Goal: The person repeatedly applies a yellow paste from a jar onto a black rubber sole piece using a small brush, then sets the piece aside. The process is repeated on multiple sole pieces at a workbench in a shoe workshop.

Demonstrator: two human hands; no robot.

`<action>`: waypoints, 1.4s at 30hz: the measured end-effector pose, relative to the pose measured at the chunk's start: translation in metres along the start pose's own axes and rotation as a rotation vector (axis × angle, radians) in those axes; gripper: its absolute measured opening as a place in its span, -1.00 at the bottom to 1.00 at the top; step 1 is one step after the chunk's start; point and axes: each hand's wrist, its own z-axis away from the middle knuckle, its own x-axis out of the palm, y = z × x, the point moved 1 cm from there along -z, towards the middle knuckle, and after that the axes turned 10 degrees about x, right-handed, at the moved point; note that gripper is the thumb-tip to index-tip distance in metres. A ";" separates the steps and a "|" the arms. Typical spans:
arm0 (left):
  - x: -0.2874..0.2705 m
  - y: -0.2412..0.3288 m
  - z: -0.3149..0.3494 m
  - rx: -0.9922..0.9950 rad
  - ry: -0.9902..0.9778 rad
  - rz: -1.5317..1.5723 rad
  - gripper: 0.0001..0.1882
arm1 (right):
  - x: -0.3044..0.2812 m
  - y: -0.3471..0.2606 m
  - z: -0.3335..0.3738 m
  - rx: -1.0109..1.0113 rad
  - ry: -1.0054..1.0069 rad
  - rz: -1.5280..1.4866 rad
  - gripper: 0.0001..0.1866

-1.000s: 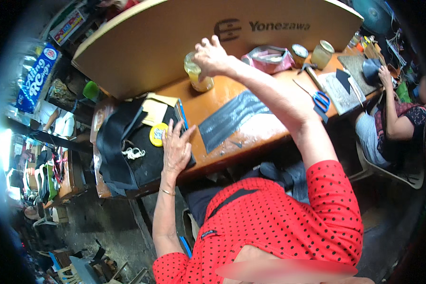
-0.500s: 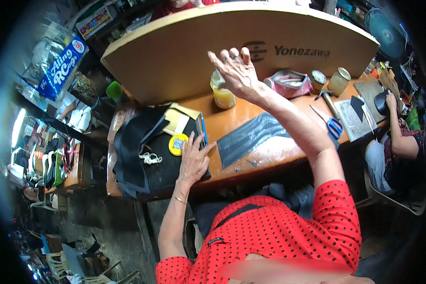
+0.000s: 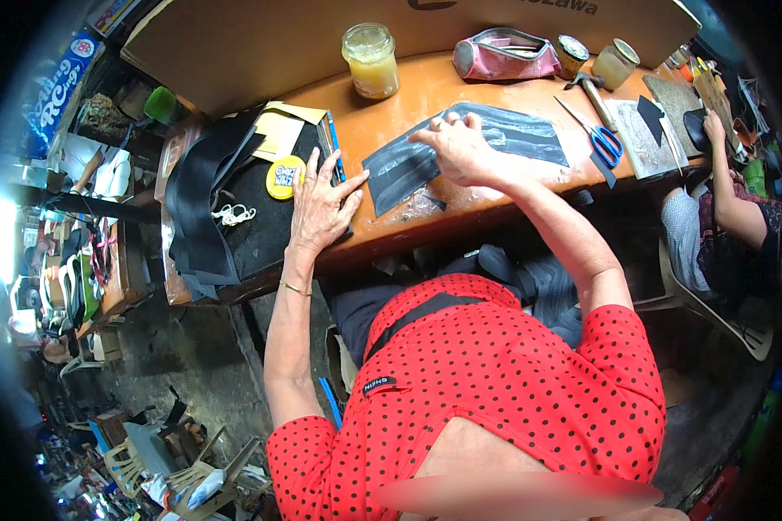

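Observation:
My left hand (image 3: pixel 320 201) lies open with fingers spread at the right edge of a dark stack of sheets (image 3: pixel 265 217), beside a round yellow lid (image 3: pixel 283 180). My right hand (image 3: pixel 462 149) is over a long dark sheet (image 3: pixel 400 174) streaked with wet-looking, whitish smears. Its fingers are curled together; whatever they may pinch is hidden. Beyond the sheet stands a glass jar (image 3: pixel 371 62) of yellowish, thick-looking stuff. A small dark scrap (image 3: pixel 435 202) lies by the sheet's near edge.
Blue-handled scissors (image 3: pixel 606 146), a hammer (image 3: pixel 596 97), a pink pouch (image 3: pixel 506 56) and two more jars stand or lie to the right. A large cardboard panel (image 3: pixel 261 48) walls the far side. At the far right, another person's hand (image 3: pixel 714 128) touches a black piece.
My right hand has come down from beside the glass jar onto the dark sheet, and its fingers have curled in. My left hand stays by the dark stack. The view has shifted.

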 end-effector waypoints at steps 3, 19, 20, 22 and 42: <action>0.000 0.000 0.001 -0.001 -0.015 0.009 -0.66 | 0.029 0.010 -0.002 -0.031 -0.070 -0.003 -0.38; 0.002 -0.001 0.002 0.005 -0.003 0.014 -0.56 | 0.033 0.021 0.005 -0.005 0.096 1.041 -0.33; 0.002 -0.001 0.002 0.002 0.000 0.009 -0.56 | 0.033 0.019 0.004 -0.084 0.122 1.033 -0.32; 0.002 -0.003 0.002 -0.006 0.012 0.013 -0.55 | 0.035 0.009 0.007 -0.216 0.114 1.062 -0.26; -0.001 -0.004 0.004 -0.068 0.147 0.055 -0.45 | 0.003 -0.027 0.004 -0.223 -0.144 0.212 -0.46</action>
